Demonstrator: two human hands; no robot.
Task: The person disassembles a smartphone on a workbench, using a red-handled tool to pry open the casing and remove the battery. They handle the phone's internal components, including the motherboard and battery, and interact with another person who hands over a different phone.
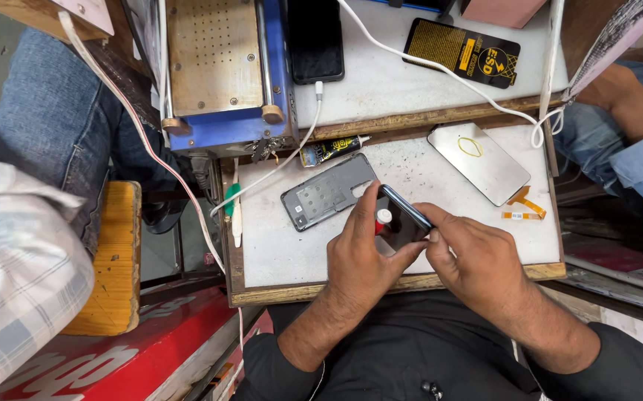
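Observation:
My left hand [362,256] and my right hand [473,256] together hold a dark phone body [404,219] on edge above the white work board [292,245]. The left hand's thumb also presses a small red-and-white tube [382,220] against the phone. The right hand's fingertips pinch the phone's right end. A grey phone frame [325,193] lies flat just beyond my left hand. A silvery back panel [479,161] with an orange flex cable [523,206] lies to the right.
A blue-and-metal heating machine [221,70] stands at the back left, with a black phone [315,41] on a white charging cable [440,68] beside it. A black-yellow mat [461,52], a glue tube [329,150], and other people's denim legs [58,111] flank the bench.

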